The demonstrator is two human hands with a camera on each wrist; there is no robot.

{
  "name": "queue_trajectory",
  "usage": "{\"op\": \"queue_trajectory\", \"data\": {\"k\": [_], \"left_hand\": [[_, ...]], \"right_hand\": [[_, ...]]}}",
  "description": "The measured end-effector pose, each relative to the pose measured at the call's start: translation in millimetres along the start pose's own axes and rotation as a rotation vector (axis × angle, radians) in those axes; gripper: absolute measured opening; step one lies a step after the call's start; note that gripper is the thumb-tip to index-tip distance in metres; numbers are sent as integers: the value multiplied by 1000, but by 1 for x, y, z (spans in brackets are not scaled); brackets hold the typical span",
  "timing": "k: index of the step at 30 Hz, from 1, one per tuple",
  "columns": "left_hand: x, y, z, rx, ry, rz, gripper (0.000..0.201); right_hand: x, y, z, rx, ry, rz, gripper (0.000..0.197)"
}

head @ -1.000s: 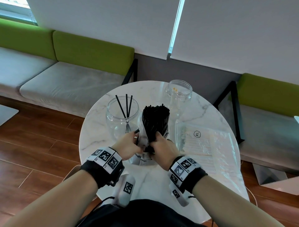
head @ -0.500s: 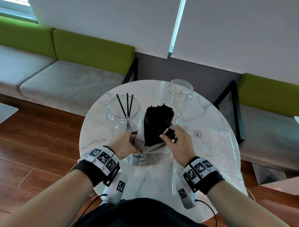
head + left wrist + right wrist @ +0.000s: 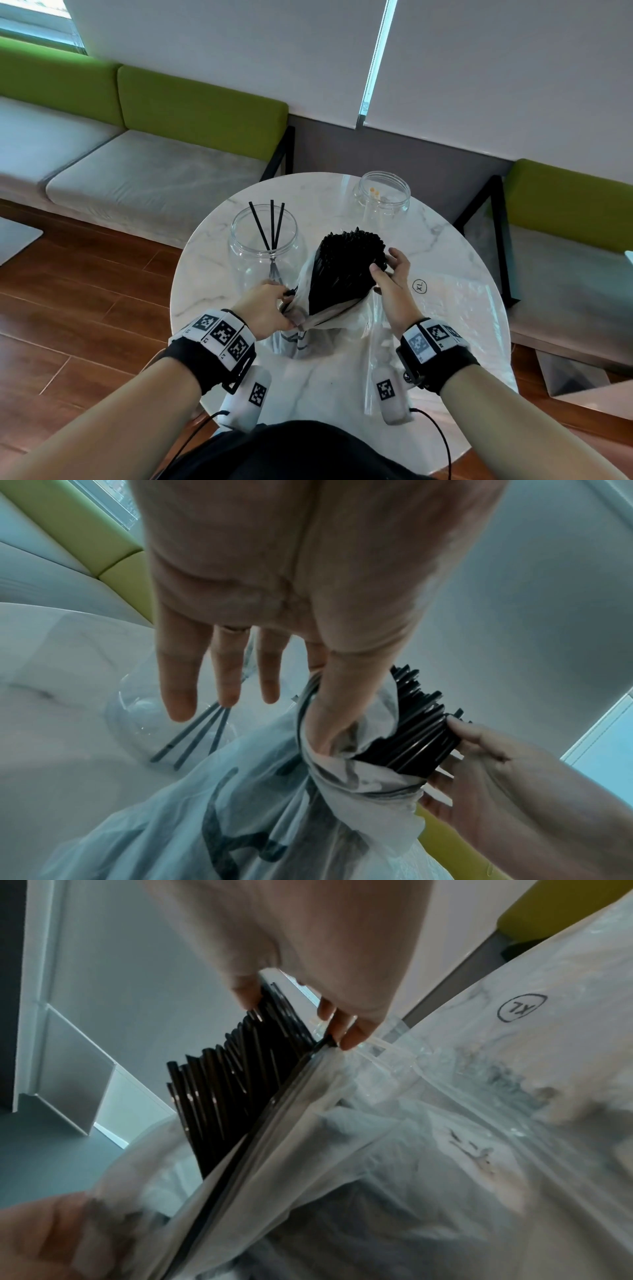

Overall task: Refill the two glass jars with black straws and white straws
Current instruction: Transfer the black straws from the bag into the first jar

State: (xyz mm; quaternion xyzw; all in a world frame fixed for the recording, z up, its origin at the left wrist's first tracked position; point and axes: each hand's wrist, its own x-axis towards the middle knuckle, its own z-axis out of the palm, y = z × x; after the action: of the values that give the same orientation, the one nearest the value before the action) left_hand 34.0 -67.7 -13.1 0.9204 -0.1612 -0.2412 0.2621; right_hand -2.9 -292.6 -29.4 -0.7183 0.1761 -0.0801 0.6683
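Observation:
A thick bundle of black straws [image 3: 342, 270] stands tilted in a thin plastic bag [image 3: 301, 339] at the table's middle. My left hand [image 3: 286, 303] pinches the bag's rim [image 3: 308, 739] between thumb and forefinger, its other fingers straight. My right hand [image 3: 382, 267] grips the bundle's upper right side, with fingers [image 3: 346, 1034] curled round the straws [image 3: 232, 1091]. The left glass jar [image 3: 267, 246] holds three black straws [image 3: 270, 222]. The right glass jar [image 3: 383, 195], further back, holds a few pale straws.
A clear bag of white straws [image 3: 455, 308] marked XL lies flat on the round marble table [image 3: 205, 294], right of my hands. Benches with green backs [image 3: 202, 109] run behind the table. Wooden floor lies to the left.
My right hand has moved from the bag's base up to the bundle's upper right side. The bag has slid down, and the bundle shows more and leans right.

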Motion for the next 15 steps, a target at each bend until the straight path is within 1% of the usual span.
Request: {"op": "queue_trajectory", "data": {"k": [2,3,4,6,7,9,12,13,15], "left_hand": [[2,-3,2,-48,-65,4,59],[3,-5,3,-86,-116,3,62],[3,-6,4,-148,-167,-14,60],[0,-5,7,-287,-221,-49,43],[0,-5,9,-330,-213,-63,35],[-1,-1,12,-389,-151,-72,23],[2,2,12,-565,-100,-82,22],[4,0,10,-614,-83,-77,21],[4,-3,8,-729,-77,-72,26]], "right_hand": [[0,1,-4,-39,-141,40,69],[-1,1,-6,-78,-233,52,76],[-3,0,-5,-118,-315,54,82],[-2,7,-5,-273,-401,30,102],[-1,11,-4,-342,-408,15,110],[-2,14,0,-382,-367,-42,115],[-1,15,2,-282,-325,-149,119],[-2,13,3,-258,-314,-163,118],[-2,14,2,-238,-285,-176,106]]}}
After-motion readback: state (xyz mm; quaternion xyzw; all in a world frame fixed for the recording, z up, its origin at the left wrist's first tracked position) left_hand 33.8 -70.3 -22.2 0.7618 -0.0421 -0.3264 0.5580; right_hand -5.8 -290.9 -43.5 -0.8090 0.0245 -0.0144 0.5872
